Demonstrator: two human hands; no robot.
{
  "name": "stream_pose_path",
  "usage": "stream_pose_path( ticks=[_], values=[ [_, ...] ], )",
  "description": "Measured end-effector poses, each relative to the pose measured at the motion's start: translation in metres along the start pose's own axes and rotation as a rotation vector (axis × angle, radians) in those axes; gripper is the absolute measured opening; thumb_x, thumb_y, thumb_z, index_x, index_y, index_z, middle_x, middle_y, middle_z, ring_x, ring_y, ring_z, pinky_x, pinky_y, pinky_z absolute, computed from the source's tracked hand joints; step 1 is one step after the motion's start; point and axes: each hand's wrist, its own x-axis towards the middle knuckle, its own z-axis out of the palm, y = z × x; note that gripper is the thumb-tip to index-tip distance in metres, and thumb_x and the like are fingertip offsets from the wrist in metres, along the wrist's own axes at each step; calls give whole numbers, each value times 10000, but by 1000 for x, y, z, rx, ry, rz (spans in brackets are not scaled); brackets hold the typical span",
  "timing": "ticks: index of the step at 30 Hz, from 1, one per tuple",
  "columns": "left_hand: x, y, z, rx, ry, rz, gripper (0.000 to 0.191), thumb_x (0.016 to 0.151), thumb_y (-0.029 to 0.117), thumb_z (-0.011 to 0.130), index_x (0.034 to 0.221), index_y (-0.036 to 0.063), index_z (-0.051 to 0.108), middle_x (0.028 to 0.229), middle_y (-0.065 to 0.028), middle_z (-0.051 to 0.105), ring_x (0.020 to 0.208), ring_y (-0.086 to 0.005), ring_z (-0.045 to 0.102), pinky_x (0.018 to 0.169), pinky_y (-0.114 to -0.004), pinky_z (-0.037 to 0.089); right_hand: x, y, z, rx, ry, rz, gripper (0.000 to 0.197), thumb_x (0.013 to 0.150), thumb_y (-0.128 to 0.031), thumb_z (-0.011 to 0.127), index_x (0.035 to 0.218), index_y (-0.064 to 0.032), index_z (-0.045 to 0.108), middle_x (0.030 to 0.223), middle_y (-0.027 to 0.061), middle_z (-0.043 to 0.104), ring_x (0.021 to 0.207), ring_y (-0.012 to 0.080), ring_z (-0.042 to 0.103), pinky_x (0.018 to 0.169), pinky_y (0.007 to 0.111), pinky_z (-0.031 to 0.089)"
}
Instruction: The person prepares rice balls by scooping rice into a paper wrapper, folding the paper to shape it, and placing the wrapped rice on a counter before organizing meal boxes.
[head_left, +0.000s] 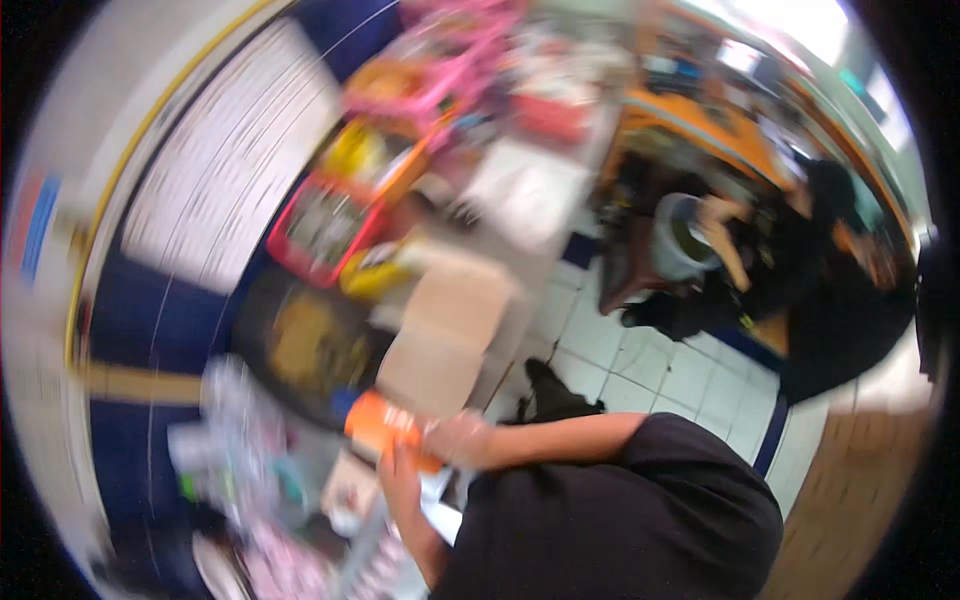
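Observation:
My left hand (399, 469) has its fingers on the lower edge of an orange packet (384, 421) that bears white writing. At the packet's right side, my right hand (459, 439) grips it, blurred by motion. Just beyond the packet lies an unfolded brown cardboard piece (442, 345), perhaps an open box, on the counter. Left of it sits a large dark round pan or tray (255, 322) with yellow-brown food in it. A small light box (350, 484) is close to my left hand.
Red (281, 229), orange and pink baskets (442, 94) with bagged goods line the counter. Clear plastic bags (236, 442) lie at the left. A white sheet or board (525, 184) lies farther along. At right, a person in dark clothes (840, 300) reaches into a bucket (667, 240).

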Motion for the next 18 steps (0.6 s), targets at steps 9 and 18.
stream_pose_path(
  ticks=[9, 18],
  values=[
    [-67, 8, -97, -324, 271, -194, 283, 1031, 187, 563, 1139, -54, 665, 980, -42, 705, 876, -94, 608, 776, -288, 497, -10, -25, -12, 110, -297, 136, 634, 951, -78, 475, 1510, 97, 231, 992, 267, 711, 899, 372, 738, 762, 487, 600],
    [-83, 9, -121, 345, 185, -146, 302, 969, 237, 568, 937, -48, 662, 767, -252, 669, 699, -393, 684, 653, -469, 519, -10, -24, -11, 27, -154, 168, 583, 958, -78, 482, 1482, 101, 299, 865, 221, 706, 762, 363, 726, 647, 480, 583]
  ],
)
